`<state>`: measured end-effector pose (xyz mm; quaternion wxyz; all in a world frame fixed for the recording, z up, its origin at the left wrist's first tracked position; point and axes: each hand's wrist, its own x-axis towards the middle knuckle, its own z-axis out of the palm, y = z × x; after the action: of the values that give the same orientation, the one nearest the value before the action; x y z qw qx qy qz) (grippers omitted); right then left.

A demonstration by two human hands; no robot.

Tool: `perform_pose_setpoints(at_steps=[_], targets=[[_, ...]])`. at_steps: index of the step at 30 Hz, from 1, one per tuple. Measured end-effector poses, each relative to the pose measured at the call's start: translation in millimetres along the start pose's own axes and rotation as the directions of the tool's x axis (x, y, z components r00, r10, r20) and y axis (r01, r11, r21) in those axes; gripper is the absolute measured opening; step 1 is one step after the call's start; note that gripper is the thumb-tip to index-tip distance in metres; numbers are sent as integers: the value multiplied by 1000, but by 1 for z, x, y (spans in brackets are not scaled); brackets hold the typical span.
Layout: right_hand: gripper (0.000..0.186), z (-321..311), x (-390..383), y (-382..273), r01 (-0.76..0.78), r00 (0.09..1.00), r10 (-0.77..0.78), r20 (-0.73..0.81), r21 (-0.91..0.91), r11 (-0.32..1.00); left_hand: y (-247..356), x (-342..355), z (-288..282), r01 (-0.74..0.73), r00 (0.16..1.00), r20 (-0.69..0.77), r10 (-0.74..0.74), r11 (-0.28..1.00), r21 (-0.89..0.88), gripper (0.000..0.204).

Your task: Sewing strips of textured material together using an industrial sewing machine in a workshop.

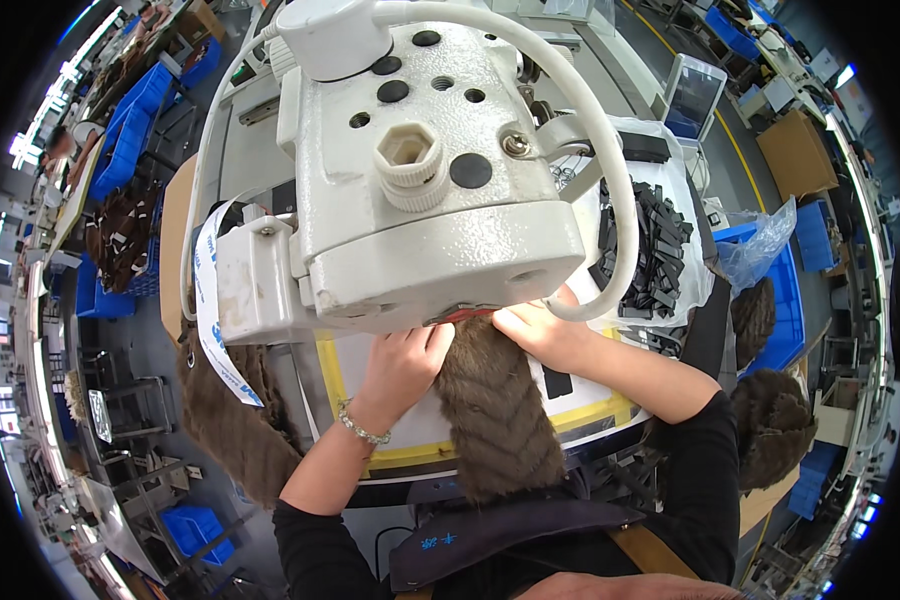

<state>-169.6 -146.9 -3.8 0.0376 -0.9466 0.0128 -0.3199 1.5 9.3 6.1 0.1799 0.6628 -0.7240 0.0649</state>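
Note:
A strip of brown fur [495,430] with slanting ridges runs from under the head of a white sewing machine [440,240] towards my body, its near end hanging over the table's front edge. At the fur's left edge, my left hand [402,365] is closed with curled fingers, gripping it. On the other side, my right hand [545,332] pinches the upper right edge, its thumb lying on the fur. The machine head hides the needle area and part of my fingertips. Something red [460,314] shows just under the head, above the fur.
Right of the machine, a heap of small black strips [655,250] lies on a white sheet. One black piece [557,384] rests beside the fur. Yellow tape [590,412] borders the work surface. More brown fur [235,420] hangs at the left; a blue bin [785,300] stands at the right.

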Motion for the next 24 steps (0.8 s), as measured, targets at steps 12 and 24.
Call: perform_pose_setpoints(at_steps=[12, 24], targets=[[13, -7, 3, -4, 38, 996, -36, 78, -24, 999, -2, -2, 0, -13, 1000, -11, 13, 999, 37, 16], [23, -22, 0, -29, 103, 953, -52, 299, -156, 982, 2, 10, -32, 159, 959, 270, -80, 946, -283, 22]])
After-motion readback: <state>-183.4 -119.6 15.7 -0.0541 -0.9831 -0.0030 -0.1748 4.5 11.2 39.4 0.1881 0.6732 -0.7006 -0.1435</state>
